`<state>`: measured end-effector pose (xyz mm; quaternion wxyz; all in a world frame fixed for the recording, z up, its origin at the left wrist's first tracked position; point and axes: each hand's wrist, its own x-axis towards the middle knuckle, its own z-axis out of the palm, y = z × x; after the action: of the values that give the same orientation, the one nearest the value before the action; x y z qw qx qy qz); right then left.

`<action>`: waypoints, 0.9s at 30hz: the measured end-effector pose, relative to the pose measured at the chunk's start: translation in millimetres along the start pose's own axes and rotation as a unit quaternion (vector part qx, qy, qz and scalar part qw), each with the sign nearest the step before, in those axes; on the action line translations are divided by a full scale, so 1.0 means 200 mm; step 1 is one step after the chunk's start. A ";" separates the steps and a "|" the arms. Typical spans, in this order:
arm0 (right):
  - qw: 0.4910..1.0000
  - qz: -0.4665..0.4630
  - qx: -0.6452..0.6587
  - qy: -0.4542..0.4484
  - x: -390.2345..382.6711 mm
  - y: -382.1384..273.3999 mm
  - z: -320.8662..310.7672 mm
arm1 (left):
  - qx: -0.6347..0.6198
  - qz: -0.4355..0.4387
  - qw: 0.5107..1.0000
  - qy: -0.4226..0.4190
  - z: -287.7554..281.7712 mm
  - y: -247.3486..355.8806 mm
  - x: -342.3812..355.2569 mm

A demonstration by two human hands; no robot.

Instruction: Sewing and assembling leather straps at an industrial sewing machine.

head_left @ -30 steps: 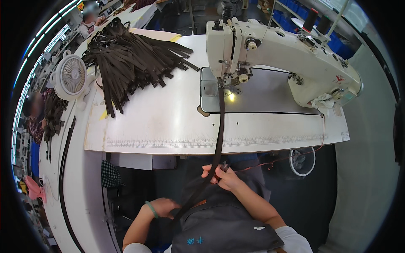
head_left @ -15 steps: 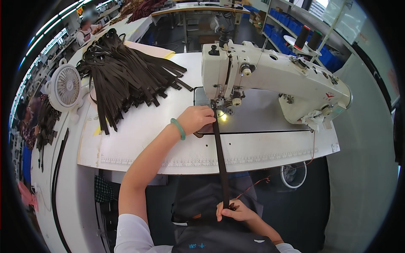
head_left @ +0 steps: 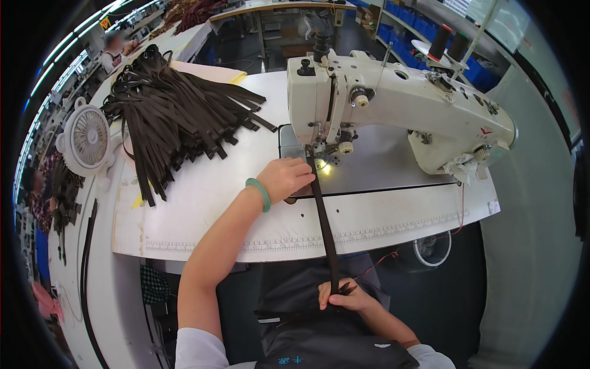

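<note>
A long dark brown strap (head_left: pixel 326 224) runs from under the presser foot of a white sewing machine (head_left: pixel 393 104) down past the table's front edge. My left hand (head_left: pixel 287 178), with a green bangle on its wrist, pinches the strap just in front of the needle area. Lower down, over my lap, my right hand (head_left: pixel 347 295) is closed around the strap's near part; dark pointed ends stick out by its fingers. The machine's small lamp lights the metal plate beside the needle. My left fingertips partly hide the strap there.
A big pile of dark brown straps (head_left: pixel 184 117) lies on the table's left, beside a white fan (head_left: pixel 89 136). Thread spools (head_left: pixel 440 42) stand behind the machine. Below the table's right part is a white-rimmed bin (head_left: pixel 432 249). Another person sits far left.
My right hand has come a little closer to the table edge, shortening the strap between them. My left hand keeps its place by the needle. The whole view has shifted slightly.
</note>
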<state>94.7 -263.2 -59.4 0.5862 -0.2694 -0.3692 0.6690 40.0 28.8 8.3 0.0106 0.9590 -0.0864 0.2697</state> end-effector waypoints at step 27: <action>0.987 0.012 -0.069 -0.147 -0.04 0.02 0.00 | -0.003 0.010 1.000 0.023 0.00 0.02 0.01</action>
<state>94.0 -271.7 -63.9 0.4977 -0.2126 -0.4931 0.6811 40.3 24.7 9.2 0.0125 0.9515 -0.0970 0.2915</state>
